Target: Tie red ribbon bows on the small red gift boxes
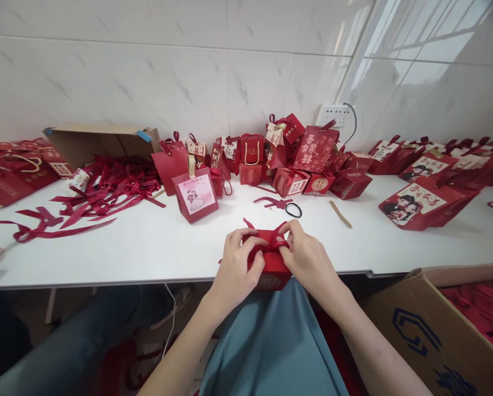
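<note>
A red gift box (276, 263) sits at the table's front edge, right before me. Across its top runs a red ribbon (273, 242), looped into a bow with loose ends sticking up behind. My left hand (243, 254) pinches the ribbon from the left, its fingers bent over the box top. From the right, my right hand (306, 250) grips the ribbon's other loop between thumb and fingers. The finger contact at the knot is partly hidden.
Behind stand several red gift boxes (315, 148). Loose ribbons (114, 184) spill from a carton (101, 132) at left. A black hair tie (293, 210) and gold strip (340, 214) lie on the table (147, 247). A large carton (419, 330) stands at lower right; a person's leg (65, 341) shows at left.
</note>
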`<state>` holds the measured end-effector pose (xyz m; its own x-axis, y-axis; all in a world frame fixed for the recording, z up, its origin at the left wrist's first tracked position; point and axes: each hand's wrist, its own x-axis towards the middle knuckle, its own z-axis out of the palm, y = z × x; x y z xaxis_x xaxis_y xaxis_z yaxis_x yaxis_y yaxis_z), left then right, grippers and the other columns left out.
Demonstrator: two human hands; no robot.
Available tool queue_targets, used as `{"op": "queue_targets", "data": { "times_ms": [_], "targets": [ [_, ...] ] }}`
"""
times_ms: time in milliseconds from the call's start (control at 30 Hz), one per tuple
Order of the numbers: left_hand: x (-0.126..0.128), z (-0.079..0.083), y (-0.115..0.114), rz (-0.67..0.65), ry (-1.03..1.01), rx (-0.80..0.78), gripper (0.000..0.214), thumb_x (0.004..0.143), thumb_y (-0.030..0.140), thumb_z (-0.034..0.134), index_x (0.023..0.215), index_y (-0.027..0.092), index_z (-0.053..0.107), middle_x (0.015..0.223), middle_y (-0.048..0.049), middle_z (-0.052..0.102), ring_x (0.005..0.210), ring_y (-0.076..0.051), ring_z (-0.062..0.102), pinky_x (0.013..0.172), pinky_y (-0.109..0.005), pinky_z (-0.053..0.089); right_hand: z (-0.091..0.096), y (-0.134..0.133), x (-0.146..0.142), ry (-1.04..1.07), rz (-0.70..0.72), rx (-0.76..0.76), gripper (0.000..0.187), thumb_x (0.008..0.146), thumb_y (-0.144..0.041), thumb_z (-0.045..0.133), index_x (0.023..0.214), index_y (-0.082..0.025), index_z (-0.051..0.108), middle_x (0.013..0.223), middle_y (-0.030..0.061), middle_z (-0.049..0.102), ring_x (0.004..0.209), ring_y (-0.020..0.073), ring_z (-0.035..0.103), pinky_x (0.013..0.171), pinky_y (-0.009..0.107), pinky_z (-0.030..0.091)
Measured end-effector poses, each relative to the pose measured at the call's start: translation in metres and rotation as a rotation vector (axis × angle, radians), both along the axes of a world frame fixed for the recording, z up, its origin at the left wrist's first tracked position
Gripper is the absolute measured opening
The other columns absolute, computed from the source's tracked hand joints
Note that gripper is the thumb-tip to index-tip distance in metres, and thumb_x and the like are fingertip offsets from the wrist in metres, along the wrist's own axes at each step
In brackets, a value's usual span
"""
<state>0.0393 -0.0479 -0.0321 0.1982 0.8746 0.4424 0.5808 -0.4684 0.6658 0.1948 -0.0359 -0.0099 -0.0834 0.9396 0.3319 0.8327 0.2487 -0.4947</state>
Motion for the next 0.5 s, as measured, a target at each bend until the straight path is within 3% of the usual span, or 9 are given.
{"op": "queue_targets", "data": {
  "times_ms": [200, 367, 500],
  "targets": [
    [0.0, 0.0, -0.001, -0.001, -0.017, -0.011, 0.021, 0.084, 0.012, 0.046, 0.095, 0.022, 0.061, 0.111, -0.0056, 0.051, 0.112, -0.022, 0.045, 0.099, -0.043, 0.04, 0.007, 0.003, 0.014, 0.24, 0.147, -0.188, 0.013, 0.073, -0.024, 0.056, 0.084, -0.022, 0.049, 0.056, -0.0063, 0.047, 0.049, 0.0125, 0.047, 0.049, 0.023, 0.036],
    [0.0, -0.001, 0.0, 0.002, -0.026, -0.011, 0.021, 0.084, 0.013, 0.045, 0.095, 0.022, 0.061, 0.113, -0.0059, 0.05, 0.113, -0.022, 0.044, 0.1, -0.043, 0.039, 0.008, 0.004, 0.034, 0.353, 0.228, -0.317, 0.014, 0.072, -0.032, 0.063, 0.075, -0.019, 0.058, 0.069, -0.0001, 0.061, 0.064, 0.014, 0.054, 0.058, 0.025, 0.042],
    [0.0, -0.001, 0.0, 0.001, -0.026, -0.013, 0.021, 0.084, 0.013, 0.046, 0.095, 0.022, 0.061, 0.113, -0.0061, 0.05, 0.113, -0.022, 0.044, 0.1, -0.043, 0.039, 0.006, 0.003, 0.035, 0.481, 0.308, -0.396, 0.019, 0.071, -0.036, 0.064, 0.072, -0.019, 0.056, 0.073, 0.0005, 0.06, 0.069, 0.0148, 0.056, 0.063, 0.027, 0.045]
  ]
}}
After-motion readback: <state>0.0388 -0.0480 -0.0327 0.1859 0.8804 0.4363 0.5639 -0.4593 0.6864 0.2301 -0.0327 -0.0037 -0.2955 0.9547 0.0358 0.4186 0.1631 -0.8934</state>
